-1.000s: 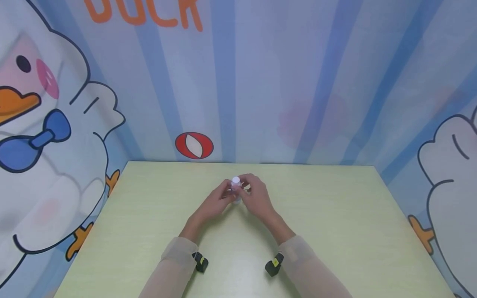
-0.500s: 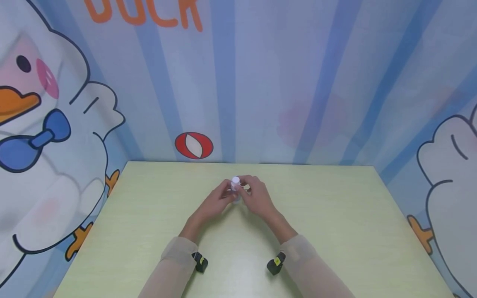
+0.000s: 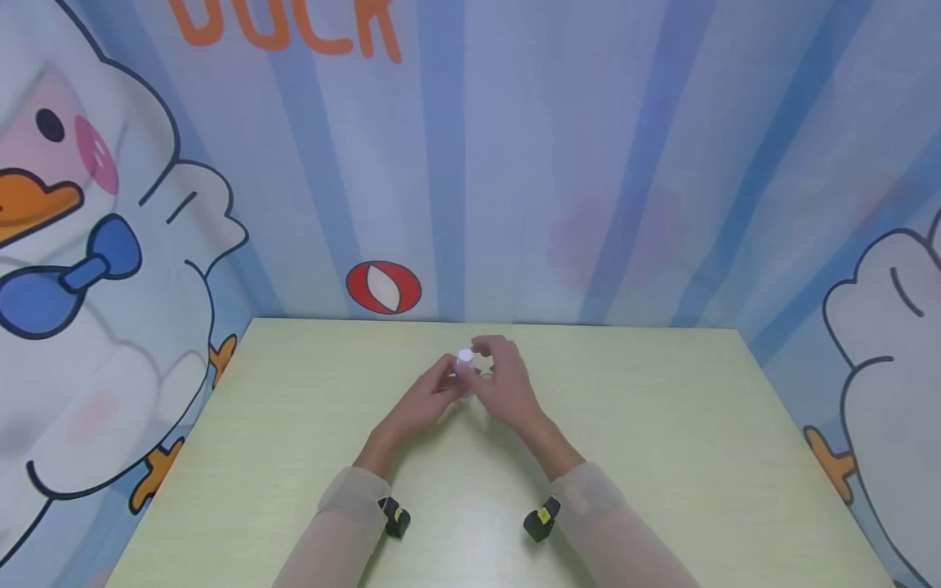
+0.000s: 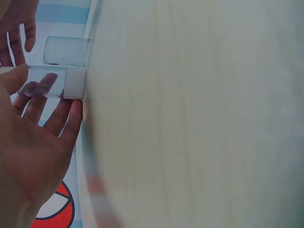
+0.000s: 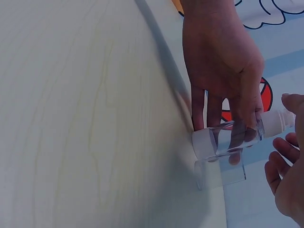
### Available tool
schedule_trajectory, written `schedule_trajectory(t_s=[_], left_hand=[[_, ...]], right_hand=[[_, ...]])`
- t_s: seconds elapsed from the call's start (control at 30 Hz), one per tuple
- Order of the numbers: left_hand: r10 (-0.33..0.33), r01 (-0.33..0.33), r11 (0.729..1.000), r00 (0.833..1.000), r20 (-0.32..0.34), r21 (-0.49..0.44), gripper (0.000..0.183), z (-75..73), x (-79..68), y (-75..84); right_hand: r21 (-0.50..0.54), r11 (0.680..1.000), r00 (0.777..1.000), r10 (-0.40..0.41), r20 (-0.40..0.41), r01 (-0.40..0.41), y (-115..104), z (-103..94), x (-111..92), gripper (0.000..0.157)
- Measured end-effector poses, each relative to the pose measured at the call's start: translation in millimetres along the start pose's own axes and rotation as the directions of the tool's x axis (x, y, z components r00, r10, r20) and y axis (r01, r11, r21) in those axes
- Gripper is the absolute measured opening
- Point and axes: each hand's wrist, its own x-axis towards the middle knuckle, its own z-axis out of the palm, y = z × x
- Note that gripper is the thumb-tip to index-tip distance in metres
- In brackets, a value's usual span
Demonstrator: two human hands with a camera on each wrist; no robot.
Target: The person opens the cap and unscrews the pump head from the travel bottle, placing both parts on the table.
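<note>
A small clear bottle (image 5: pixel 230 137) with a white base and a white top (image 3: pixel 466 356) stands upright near the table's middle. My left hand (image 3: pixel 422 400) grips its body, thumb on the near side and fingers behind. At the bottle's top is my right hand (image 3: pixel 507 390), its fingers spread and raised clear of the white top, the thumb (image 5: pixel 290 102) right beside it. A clear cylinder (image 4: pixel 66 50) like a bottle cover stands close beside the bottle, mostly hidden behind the right hand in the head view.
The pale wooden table (image 3: pixel 662 441) ends at a blue striped backdrop (image 3: pixel 500 163) with cartoon ducks. Black wrist cameras (image 3: pixel 394 518) hang at both sleeve cuffs.
My right fingers have lifted and spread away from the bottle's white top, which they were closer around before. The left hand and the bottle have stayed in place.
</note>
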Motion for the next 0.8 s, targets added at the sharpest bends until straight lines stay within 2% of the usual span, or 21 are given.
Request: schedule_trajectory(t_s=[0.13, 0.23, 0.43, 0.57, 0.8], left_hand=[[0.02, -0.02, 1.0, 1.0, -0.004, 0.009, 0.022, 0.4, -0.4, 1.2], [0.028, -0.028, 0.999, 1.0, -0.007, 0.016, 0.021, 1.2, -0.6, 1.5], [0.004, -0.004, 1.0, 1.0, -0.008, 0.026, 0.023, 2.3, -1.2, 2.0], [-0.026, 0.027, 0.999, 1.0, -0.009, 0.028, 0.021, 2.1, -0.5, 2.2], [-0.024, 0.025, 0.999, 1.0, -0.016, 0.027, 0.02, 1.5, 0.9, 2.1]], right_hand=[[-0.009, 1.0, 0.998, 0.003, -0.056, -0.004, -6.0, 1.6, 5.5, 0.05], [-0.048, 0.999, 0.998, 0.005, -0.07, -0.008, -8.5, 2.6, 8.0, 0.046], [-0.099, 0.995, 0.998, 0.02, -0.059, -0.026, -7.2, 4.1, 8.4, 0.033], [-0.09, 0.996, 0.998, 0.022, -0.052, -0.027, -5.8, 4.0, 7.7, 0.029], [-0.073, 0.997, 1.0, 0.019, 0.009, -0.018, -4.9, 1.5, 7.4, 0.026]])
